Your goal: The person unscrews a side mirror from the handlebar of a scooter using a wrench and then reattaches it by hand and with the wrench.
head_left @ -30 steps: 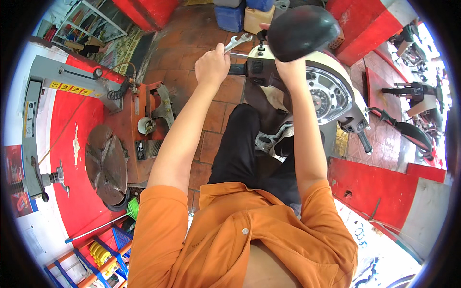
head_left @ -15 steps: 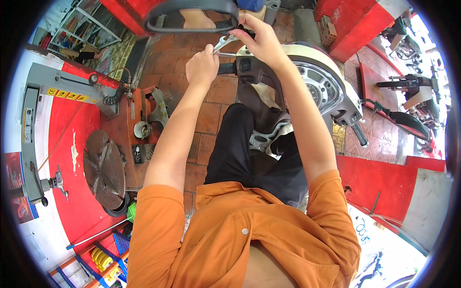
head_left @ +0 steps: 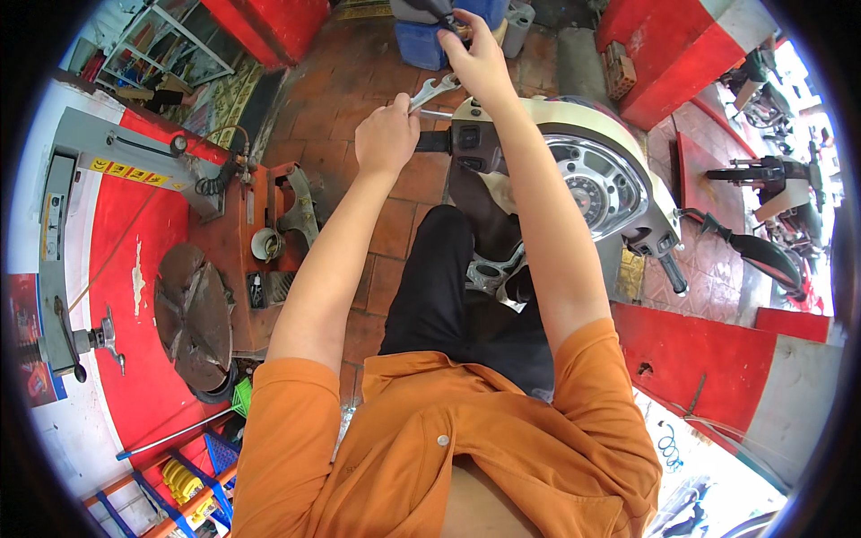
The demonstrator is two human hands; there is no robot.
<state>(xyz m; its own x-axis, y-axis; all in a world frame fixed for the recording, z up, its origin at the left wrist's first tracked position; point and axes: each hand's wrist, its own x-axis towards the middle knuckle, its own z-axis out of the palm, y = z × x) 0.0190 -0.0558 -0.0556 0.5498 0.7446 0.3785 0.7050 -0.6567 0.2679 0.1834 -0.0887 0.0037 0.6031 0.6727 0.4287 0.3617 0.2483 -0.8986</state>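
Note:
My left hand (head_left: 387,136) is closed around a silver open-ended wrench (head_left: 434,91), its jaw pointing up and right, just above the scooter's left handlebar grip (head_left: 434,142). Higher up, my right hand (head_left: 481,59) pinches a dark mirror stem (head_left: 447,25) between thumb and fingers; the mirror itself is not clearly visible at the top edge. Both hands are over the left side of a cream and dark scooter (head_left: 574,118) with a round chrome-ringed instrument cluster (head_left: 587,193). The opposite mirror (head_left: 764,253) stands out on its stem at the right handlebar.
A tyre-changing machine with a round turntable (head_left: 193,314) stands at the left by a red wall. Blue containers (head_left: 420,45) sit on the tiled floor ahead. Red pillars (head_left: 659,54) and parked motorbikes (head_left: 780,175) are at the right. A rack with yellow items (head_left: 184,484) is lower left.
The mirror that spanned the top of the view has swung up and mostly out of sight with my right hand, which has risen. My left hand and the wrench have shifted slightly right and down.

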